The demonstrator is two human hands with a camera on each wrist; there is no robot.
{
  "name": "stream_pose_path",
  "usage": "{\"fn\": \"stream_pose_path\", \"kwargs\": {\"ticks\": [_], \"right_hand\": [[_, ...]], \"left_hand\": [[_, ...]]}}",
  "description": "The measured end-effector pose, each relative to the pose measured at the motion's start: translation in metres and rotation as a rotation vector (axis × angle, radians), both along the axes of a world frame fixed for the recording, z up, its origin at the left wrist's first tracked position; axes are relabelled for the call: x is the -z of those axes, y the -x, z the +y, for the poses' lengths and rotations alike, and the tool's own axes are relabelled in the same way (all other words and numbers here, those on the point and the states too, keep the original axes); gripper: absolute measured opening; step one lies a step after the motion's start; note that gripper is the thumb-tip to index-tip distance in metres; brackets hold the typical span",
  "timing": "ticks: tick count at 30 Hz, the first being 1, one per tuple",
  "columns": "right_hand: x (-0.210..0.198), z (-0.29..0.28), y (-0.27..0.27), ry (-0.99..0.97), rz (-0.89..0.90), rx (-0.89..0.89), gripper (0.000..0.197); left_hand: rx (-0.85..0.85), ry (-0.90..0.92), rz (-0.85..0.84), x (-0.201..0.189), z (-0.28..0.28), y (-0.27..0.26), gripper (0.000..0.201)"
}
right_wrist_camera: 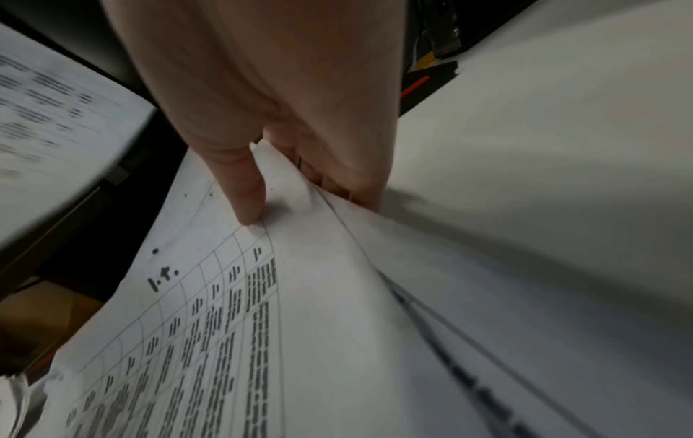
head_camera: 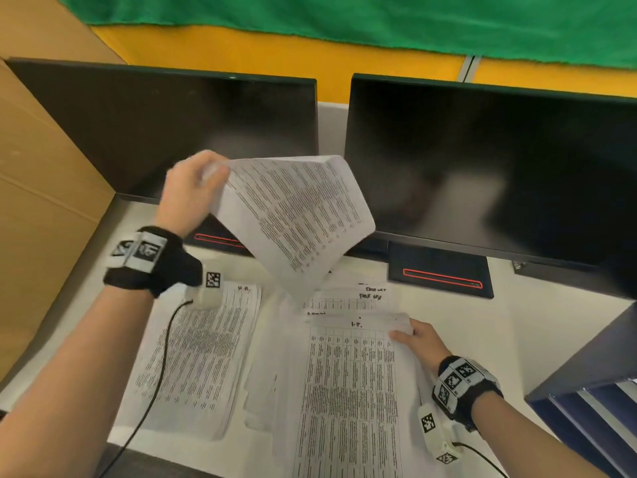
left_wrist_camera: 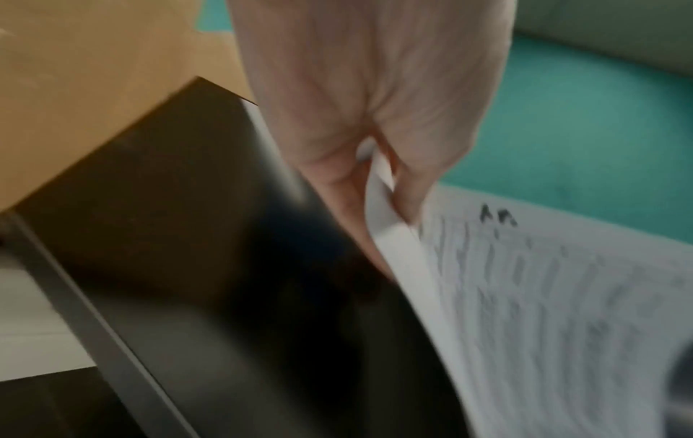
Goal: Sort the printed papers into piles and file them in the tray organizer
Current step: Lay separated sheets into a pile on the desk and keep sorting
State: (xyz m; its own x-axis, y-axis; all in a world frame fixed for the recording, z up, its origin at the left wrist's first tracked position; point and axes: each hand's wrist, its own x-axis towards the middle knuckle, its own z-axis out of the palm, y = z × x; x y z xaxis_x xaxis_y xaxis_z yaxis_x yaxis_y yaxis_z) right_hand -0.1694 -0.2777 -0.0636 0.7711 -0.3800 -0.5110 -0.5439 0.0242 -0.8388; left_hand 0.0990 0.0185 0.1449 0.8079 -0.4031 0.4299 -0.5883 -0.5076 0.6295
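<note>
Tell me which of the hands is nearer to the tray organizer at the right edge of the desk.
Right. The right hand pinches the corner of the I.T. sheet, just left of the tray organizer. The left hand holds a raised sheet far across, before the left monitor.

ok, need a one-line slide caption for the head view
Left hand lifts a printed sheet before two dark monitors while right hand pinches a table printout.

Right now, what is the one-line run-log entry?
stage: sorting | left hand: holds lifted sheets | right hand: pinches I.T. sheet corner | tray organizer: not yet reached
</note>
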Motion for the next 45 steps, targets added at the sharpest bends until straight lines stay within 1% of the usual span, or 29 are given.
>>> {"fn": "stream_pose_path", "kwargs": {"ticks": [1, 3, 5, 6, 8, 10, 12, 13, 15, 16, 17, 20, 22, 24, 25, 27, 28, 30, 32, 33, 36, 40, 41, 42, 43, 44, 45], "right_hand": [[-0.001, 0.000, 0.000, -0.021, 0.007, 0.006, 0.021], [-0.002, 0.000, 0.001, -0.046, 0.018, 0.020, 0.019], [-0.002, 0.000, 0.001, -0.059, 0.025, 0.028, 0.021], [-0.002, 0.000, 0.001, -0.074, 0.028, 0.033, 0.023], [-0.005, 0.000, 0.000, -0.102, 0.029, 0.051, 0.025], [-0.006, 0.001, -0.001, -0.130, 0.023, 0.076, 0.026], [-0.005, 0.003, -0.002, -0.200, 0.007, 0.083, 0.026], [-0.005, 0.004, -0.002, -0.245, 0.000, 0.078, 0.031], [-0.004, 0.004, -0.001, -0.310, 0.009, 0.051, 0.050], [-0.005, 0.003, 0.000, -0.327, 0.015, 0.022, 0.057], [-0.007, 0.003, 0.001, -0.336, 0.016, -0.012, 0.059], [-0.011, 0.005, 0.005, -0.338, 0.001, -0.055, 0.051], [-0.013, 0.007, 0.007, -0.308, -0.031, -0.026, 0.036], [-0.014, 0.008, 0.007, -0.173, -0.060, 0.003, 0.021], [-0.011, 0.008, 0.006, -0.075, -0.063, 0.003, 0.017], [-0.006, 0.008, 0.005, 0.054, -0.077, -0.005, 0.020], [-0.004, 0.008, 0.005, 0.077, -0.087, 0.003, 0.021], [0.000, 0.010, 0.005, 0.106, -0.101, 0.009, 0.020], [0.002, 0.012, 0.004, 0.131, -0.112, 0.006, 0.020], [0.003, 0.012, 0.004, 0.137, -0.115, 0.008, 0.021], [0.006, 0.011, 0.003, 0.146, -0.117, 0.017, 0.021], [0.009, 0.011, 0.002, 0.124, -0.115, 0.020, 0.024], [0.009, 0.011, 0.002, 0.126, -0.119, 0.022, 0.025], [0.009, 0.011, 0.002, 0.133, -0.123, 0.025, 0.026], [0.009, 0.011, 0.003, 0.142, -0.126, 0.025, 0.027], [0.010, 0.011, 0.003, 0.155, -0.128, 0.025, 0.028], [0.011, 0.011, 0.004, 0.176, -0.125, 0.023, 0.028]], "left_hand": [[0.038, -0.004, 0.074, -0.002, 0.006, -0.004, 0.016], [0.128, -0.068, 0.217, 0.006, 0.011, -0.006, 0.012], [0.218, -0.181, 0.321, 0.026, 0.006, 0.003, 0.011], [0.278, -0.251, 0.341, 0.041, 0.000, 0.011, 0.012], [0.399, -0.386, 0.366, 0.075, -0.014, 0.033, 0.007], [0.463, -0.491, 0.372, 0.114, -0.029, 0.059, 0.012], [0.460, -0.527, 0.424, 0.150, -0.042, 0.081, 0.018], [0.446, -0.525, 0.459, 0.164, -0.048, 0.089, 0.019], [0.406, -0.521, 0.491, 0.186, -0.057, 0.100, 0.019], [0.375, -0.522, 0.500, 0.194, -0.060, 0.102, 0.020], [0.341, -0.517, 0.518, 0.200, -0.063, 0.105, 0.020], [0.284, -0.509, 0.540, 0.210, -0.069, 0.109, 0.021], [0.268, -0.483, 0.537, 0.209, -0.072, 0.109, 0.020], [0.195, -0.418, 0.484, 0.204, -0.074, 0.104, 0.021], [0.140, -0.410, 0.419, 0.202, -0.076, 0.100, 0.020], [0.080, -0.484, 0.299, 0.201, -0.077, 0.090, 0.015], [0.088, -0.556, 0.275, 0.201, -0.076, 0.085, 0.021], [0.152, -0.724, 0.258, 0.200, -0.075, 0.077, 0.033], [0.224, -0.826, 0.210, 0.196, -0.077, 0.072, 0.030], [0.244, -0.842, 0.177, 0.195, -0.078, 0.071, 0.027], [0.258, -0.800, 0.060, 0.192, -0.079, 0.072, 0.013], [0.349, -0.839, -0.090, 0.193, -0.076, 0.077, 0.020], [0.361, -0.866, -0.137, 0.192, -0.075, 0.078, 0.018], [0.383, -0.897, -0.216, 0.191, -0.074, 0.078, 0.014], [0.399, -0.908, -0.287, 0.190, -0.072, 0.079, 0.015], [0.411, -0.888, -0.331, 0.192, -0.068, 0.081, 0.019], [0.415, -0.838, -0.337, 0.193, -0.064, 0.083, 0.019]]}}
